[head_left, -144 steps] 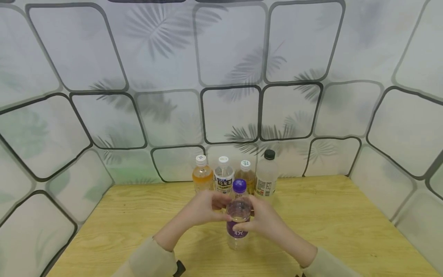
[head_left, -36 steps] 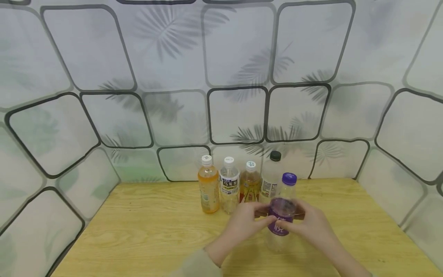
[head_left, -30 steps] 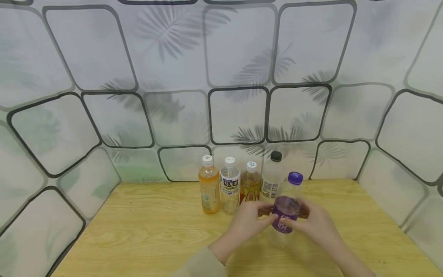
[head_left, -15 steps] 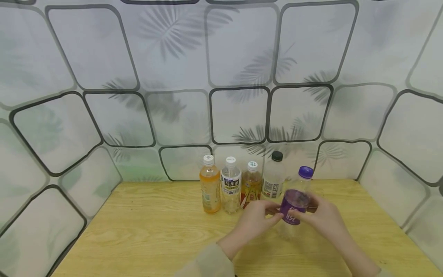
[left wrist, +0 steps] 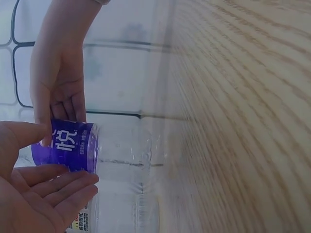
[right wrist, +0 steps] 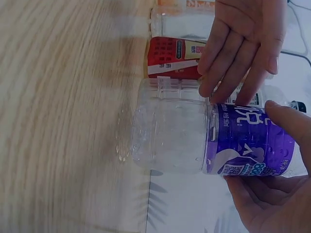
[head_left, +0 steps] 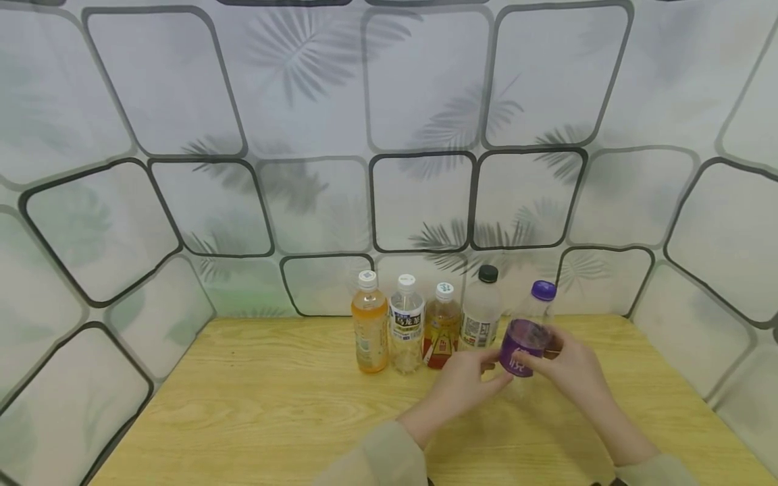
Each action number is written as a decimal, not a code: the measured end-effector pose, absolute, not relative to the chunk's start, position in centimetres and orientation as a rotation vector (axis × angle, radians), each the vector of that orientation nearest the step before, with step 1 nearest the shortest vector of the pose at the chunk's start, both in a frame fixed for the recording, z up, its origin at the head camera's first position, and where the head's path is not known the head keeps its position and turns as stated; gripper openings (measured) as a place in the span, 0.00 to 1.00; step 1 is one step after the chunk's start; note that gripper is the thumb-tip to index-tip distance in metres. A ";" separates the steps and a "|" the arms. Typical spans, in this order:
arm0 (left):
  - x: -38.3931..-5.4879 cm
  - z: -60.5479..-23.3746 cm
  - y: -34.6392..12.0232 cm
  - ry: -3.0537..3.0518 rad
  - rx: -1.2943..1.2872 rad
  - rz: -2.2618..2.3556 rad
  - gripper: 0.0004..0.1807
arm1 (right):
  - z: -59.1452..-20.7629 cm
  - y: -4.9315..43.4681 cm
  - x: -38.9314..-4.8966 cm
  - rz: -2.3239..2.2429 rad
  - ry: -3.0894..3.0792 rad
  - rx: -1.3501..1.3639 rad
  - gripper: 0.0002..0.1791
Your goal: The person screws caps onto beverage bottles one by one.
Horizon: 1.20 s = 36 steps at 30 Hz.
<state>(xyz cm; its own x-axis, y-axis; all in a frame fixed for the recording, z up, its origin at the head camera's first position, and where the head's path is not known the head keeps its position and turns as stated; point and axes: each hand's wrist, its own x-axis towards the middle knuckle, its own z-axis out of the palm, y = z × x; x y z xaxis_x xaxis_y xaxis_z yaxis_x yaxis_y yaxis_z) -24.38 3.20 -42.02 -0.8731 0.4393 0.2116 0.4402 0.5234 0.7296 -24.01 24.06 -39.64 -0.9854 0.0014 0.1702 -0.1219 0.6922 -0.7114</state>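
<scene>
A clear plastic bottle [head_left: 529,337] with a purple cap and purple label is at the right end of a row of bottles. My right hand [head_left: 574,368] grips it round the label, thumb in front and fingers behind. On its left side, my left hand [head_left: 468,381] is held close with extended fingers; in the right wrist view those fingers [right wrist: 238,63] lie along the label's edge. Whether they press on it is hard to tell. The bottle's base is near the tabletop, and I cannot tell whether it touches.
To the left stand a black-capped bottle [head_left: 480,317], a red-labelled bottle [head_left: 440,334], a clear tea bottle [head_left: 406,331] and an orange drink bottle [head_left: 369,331]. The wooden table [head_left: 273,405] meets a patterned cloth wall [head_left: 316,202] behind them.
Both hands have moved the purple-capped bottle from in front of the row to the right, then back toward the wall beside the black-capped bottle. The other bottles stay put.
</scene>
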 end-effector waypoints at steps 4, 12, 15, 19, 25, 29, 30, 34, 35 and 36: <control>-24.6 -41.8 3.7 -2.765 -0.765 -1.260 0.23 | -39.6 24.1 -24.6 1.149 -2.732 0.116 0.39; -25.3 -41.5 5.0 -2.779 -0.735 -1.184 0.23 | -39.8 24.6 -25.6 1.103 -2.712 0.092 0.39; -25.6 -41.7 5.4 -2.772 -0.730 -1.154 0.24 | -39.9 24.7 -25.9 1.094 -2.709 0.084 0.38; -25.9 -41.7 5.9 -2.780 -0.712 -1.115 0.23 | -40.2 24.9 -26.4 1.084 -2.711 0.074 0.38; -26.2 -41.4 6.3 -2.835 -0.643 -1.063 0.18 | -40.6 24.9 -27.3 1.037 -2.705 0.066 0.37; -26.1 -41.1 6.5 -2.856 -0.630 -1.010 0.19 | -40.7 24.7 -27.8 1.031 -2.706 0.058 0.36; -26.1 -41.1 6.5 -2.860 -0.631 -1.002 0.20 | -40.7 24.7 -28.0 1.031 -2.708 0.054 0.37; -26.0 -40.9 6.6 -2.874 -0.630 -1.008 0.23 | -40.6 24.3 -28.3 1.042 -2.711 0.042 0.38; -26.0 -40.9 6.6 -2.876 -0.627 -1.014 0.23 | -40.6 24.3 -28.4 1.045 -2.710 0.042 0.38; -25.9 -40.9 6.6 -2.876 -0.626 -1.018 0.23 | -40.6 24.2 -28.5 1.044 -2.710 0.040 0.38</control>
